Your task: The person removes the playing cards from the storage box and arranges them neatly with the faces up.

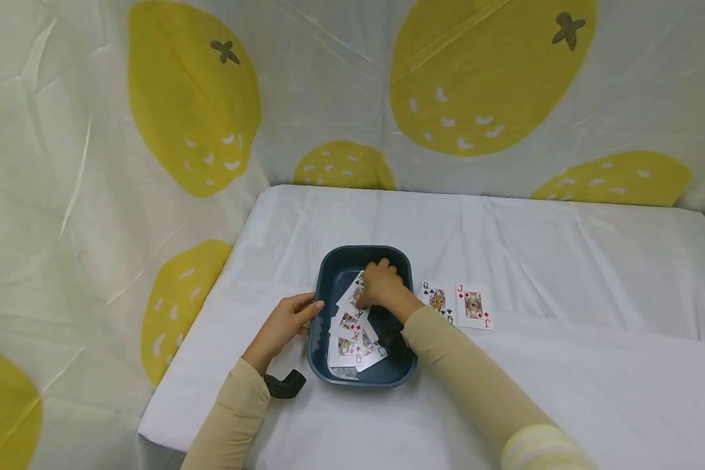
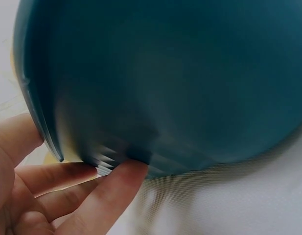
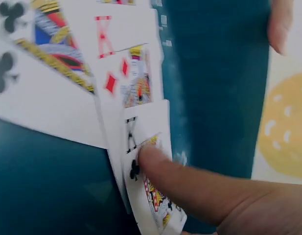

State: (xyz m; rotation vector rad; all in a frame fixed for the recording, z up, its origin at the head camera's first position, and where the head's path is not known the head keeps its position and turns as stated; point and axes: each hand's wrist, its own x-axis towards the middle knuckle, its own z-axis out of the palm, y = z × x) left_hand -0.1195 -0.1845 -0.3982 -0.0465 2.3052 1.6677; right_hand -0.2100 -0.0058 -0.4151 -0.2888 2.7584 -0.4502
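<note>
A dark blue plastic basin point(image 1: 401, 365) stands on the table with several face cards in it. My left hand point(image 1: 288, 318) grips its left side, thumb over the rim and the other fingers against the outer wall point(image 2: 180, 88). Inside the basin, my right hand point(image 1: 382, 285) pinches a king of clubs point(image 3: 132, 128), the thumb point(image 3: 190, 183) lying on its face; the other fingers are mostly hidden. Under that card lie a king of diamonds point(image 1: 348, 324) and, nearer the front, a queen of diamonds point(image 1: 345, 352). A larger-looking club card point(image 3: 38, 98) fills the right wrist view's upper left.
Just right of the basin, a queen of clubs point(image 1: 437, 298) and a jack of diamonds point(image 1: 474, 305) lie face up on the white tablecloth point(image 1: 564, 378). A black curved piece point(image 1: 286, 384) sits by my left wrist. A lemon-print curtain point(image 1: 329, 78) hangs behind and at the left.
</note>
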